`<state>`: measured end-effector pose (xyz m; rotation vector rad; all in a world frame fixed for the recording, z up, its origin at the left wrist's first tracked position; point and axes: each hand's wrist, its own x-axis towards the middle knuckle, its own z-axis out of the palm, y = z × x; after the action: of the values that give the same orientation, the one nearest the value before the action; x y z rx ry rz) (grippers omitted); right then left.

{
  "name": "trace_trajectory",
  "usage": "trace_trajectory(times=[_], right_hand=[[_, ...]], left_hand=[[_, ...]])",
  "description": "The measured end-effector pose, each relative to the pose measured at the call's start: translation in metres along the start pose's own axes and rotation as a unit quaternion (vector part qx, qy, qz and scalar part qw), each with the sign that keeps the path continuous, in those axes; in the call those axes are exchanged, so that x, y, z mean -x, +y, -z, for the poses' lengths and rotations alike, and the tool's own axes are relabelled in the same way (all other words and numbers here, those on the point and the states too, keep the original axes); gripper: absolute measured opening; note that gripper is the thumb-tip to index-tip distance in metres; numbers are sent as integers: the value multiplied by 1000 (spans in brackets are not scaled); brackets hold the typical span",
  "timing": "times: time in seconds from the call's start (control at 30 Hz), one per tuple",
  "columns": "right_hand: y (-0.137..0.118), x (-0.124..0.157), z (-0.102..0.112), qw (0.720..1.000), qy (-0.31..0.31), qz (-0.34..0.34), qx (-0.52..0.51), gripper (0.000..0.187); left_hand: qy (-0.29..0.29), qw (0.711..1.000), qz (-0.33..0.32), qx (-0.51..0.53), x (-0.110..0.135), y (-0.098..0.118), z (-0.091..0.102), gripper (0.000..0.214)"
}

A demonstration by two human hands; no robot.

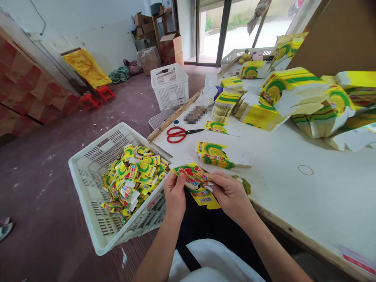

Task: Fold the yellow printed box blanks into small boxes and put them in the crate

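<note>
My left hand [174, 192] and my right hand [230, 194] both grip one flat yellow-and-green printed carton [196, 181] just off the near edge of the white table [323, 196]. Each hand pinches one side of it with closed fingers. A barcode shows on its lower flap. Left of my hands a white plastic crate [88, 172] on the floor holds several folded cartons of the same print [132, 176]. A small stack of flat cartons [216, 154] lies on the table just beyond my hands.
Red-handled scissors [179, 134] lie near the table's left edge. Large piles of flat printed cartons [282, 98] cover the far part of the table. A second white crate [169, 85] stands on the floor further off. A rubber band [306, 169] lies at right.
</note>
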<state>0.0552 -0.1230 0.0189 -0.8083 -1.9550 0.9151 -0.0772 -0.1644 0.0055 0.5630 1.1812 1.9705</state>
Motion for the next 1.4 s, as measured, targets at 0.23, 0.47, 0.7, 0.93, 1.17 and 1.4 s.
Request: trace_trajectory(times=[0.23, 0.47, 0.7, 0.93, 1.17, 1.4], right_hand=[[-8, -8, 32, 969, 83, 118, 200, 36], [-13, -3, 21, 956, 39, 224, 186, 33], [-3, 0, 6, 987, 48, -65, -139, 49], [4, 3, -8, 923, -11, -239, -301, 48], [11, 6, -5, 962, 4, -166, -216, 50], [0, 14, -3, 998, -59, 21, -16, 59]], left_hand=[[-18, 987, -140, -79, -9, 33, 15, 39], [-254, 841, -97, -468, -3, 52, 6, 75], [-237, 827, -107, -498, 8, 24, -1, 71], [-282, 804, -223, -473, 14, 6, 4, 65], [-293, 801, -218, -475, 10, 5, 4, 61], [-267, 780, -217, -524, 8, -17, 7, 45]])
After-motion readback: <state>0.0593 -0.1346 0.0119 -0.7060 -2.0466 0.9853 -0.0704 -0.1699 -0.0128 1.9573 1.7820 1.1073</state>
